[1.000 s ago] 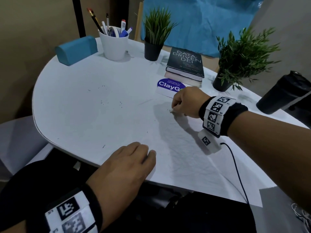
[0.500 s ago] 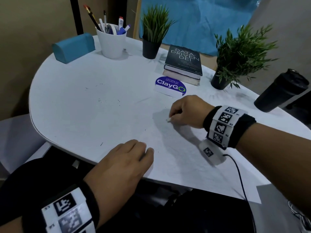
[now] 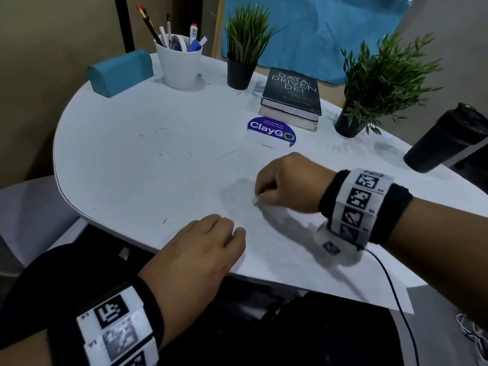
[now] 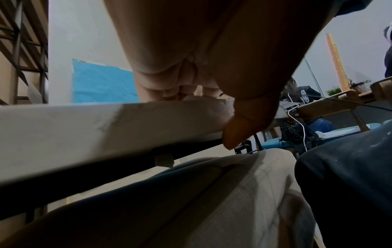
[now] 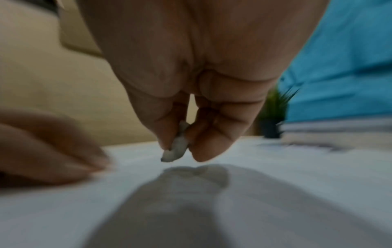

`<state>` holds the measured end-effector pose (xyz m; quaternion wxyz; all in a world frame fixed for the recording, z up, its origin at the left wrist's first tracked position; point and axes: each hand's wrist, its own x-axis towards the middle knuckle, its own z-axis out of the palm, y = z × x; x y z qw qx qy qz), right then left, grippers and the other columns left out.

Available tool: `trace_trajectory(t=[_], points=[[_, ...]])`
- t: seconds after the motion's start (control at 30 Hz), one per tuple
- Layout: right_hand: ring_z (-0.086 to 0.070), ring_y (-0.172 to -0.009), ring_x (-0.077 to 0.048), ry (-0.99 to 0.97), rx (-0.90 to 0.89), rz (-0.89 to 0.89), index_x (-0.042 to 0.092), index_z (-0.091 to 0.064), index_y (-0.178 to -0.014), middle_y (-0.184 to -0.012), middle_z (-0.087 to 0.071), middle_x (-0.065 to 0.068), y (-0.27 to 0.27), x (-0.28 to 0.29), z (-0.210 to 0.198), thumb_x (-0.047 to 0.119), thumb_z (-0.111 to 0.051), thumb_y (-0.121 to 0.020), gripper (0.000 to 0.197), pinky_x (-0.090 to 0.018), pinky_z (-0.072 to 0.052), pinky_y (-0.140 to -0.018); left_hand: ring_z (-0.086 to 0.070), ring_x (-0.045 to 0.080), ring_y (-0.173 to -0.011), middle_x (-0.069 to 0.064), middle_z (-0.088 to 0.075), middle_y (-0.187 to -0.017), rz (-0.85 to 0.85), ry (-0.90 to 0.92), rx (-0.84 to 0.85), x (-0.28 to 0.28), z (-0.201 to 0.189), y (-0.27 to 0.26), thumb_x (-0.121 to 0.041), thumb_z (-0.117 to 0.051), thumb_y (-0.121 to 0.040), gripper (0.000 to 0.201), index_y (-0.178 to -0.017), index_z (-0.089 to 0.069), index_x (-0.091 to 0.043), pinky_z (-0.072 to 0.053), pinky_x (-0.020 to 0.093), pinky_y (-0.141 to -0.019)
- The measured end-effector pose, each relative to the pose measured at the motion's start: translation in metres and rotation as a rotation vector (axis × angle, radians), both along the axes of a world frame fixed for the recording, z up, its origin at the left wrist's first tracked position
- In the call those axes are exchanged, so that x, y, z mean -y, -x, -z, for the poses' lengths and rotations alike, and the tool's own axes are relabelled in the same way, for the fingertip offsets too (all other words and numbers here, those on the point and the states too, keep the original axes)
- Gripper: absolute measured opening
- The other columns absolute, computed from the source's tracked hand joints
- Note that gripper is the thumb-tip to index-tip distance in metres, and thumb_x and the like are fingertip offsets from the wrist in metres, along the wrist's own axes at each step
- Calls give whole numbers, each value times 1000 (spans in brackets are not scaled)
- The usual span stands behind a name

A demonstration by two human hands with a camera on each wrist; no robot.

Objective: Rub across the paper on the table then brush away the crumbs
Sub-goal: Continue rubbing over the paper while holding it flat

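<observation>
A white sheet of paper [image 3: 277,260] lies on the white table [image 3: 118,167], its near right corner hanging over the edge. My right hand [image 3: 264,194] pinches a small worn white eraser [image 5: 177,147] between thumb and fingertips, its tip just above the paper [image 5: 275,184]. My left hand [image 3: 227,236] rests flat on the paper's left edge at the table's rim, thumb over the table edge [image 4: 63,130]. Dark crumbs [image 3: 174,154] are scattered on the table to the left and a few on the paper.
At the back stand a white pen cup [image 3: 179,64], a teal case [image 3: 118,72], two potted plants [image 3: 243,48] [image 3: 369,85], stacked books [image 3: 290,96] and a ClayGo card [image 3: 272,133]. A black tumbler [image 3: 443,138] lies at the right. A cable [image 3: 390,281] runs from my right wrist.
My right hand with the eraser has moved down the paper toward me and the left hand. The left hand has stayed in place on the paper's edge.
</observation>
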<state>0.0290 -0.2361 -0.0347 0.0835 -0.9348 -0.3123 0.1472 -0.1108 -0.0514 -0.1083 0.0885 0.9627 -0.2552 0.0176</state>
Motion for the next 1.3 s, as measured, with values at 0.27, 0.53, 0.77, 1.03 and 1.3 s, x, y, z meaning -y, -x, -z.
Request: trace_trajectory(t=[0.27,0.53,0.77,1.03,1.3], points=[[-60,-69,-7,18,58,91,21,-74,-80,-73,-69,10,-17,14,-1,24,-74,-80,3,-25,-49,-70,-59,28,-89,9,-60,-102,-2,27,39,2,2,1,-3,-14,-69,70,-122,-61,-3,-55,41,-71],[-64,-71,-6,8,-58,88,23,-76,-81,-73,-71,10,-19,12,-2,25,-76,-80,3,-27,-54,-71,-61,29,-91,11,-61,-103,-5,25,30,3,4,1,-6,-19,-68,69,-122,-62,-3,-56,42,-72],[-60,-64,-7,0,9,195,19,-72,-75,-65,-66,9,-19,8,1,26,-74,-80,9,-26,-53,-65,-62,33,-101,14,-61,-108,-120,101,109,5,-8,11,-1,-35,-65,63,-120,-65,-3,-56,45,-85],[-60,-72,-12,-16,55,236,19,-73,-77,-72,-68,8,-13,4,1,24,-74,-77,5,-30,-55,-71,-57,26,-86,6,-58,-99,-28,94,156,7,7,18,0,-40,-73,49,-116,-64,-4,-52,41,-71],[-61,-77,-10,4,14,169,22,-76,-84,-75,-68,11,-14,9,1,27,-73,-80,7,-23,-49,-71,-57,28,-87,7,-59,-102,36,72,143,2,16,11,0,-45,-72,55,-125,-60,-2,-53,41,-73]])
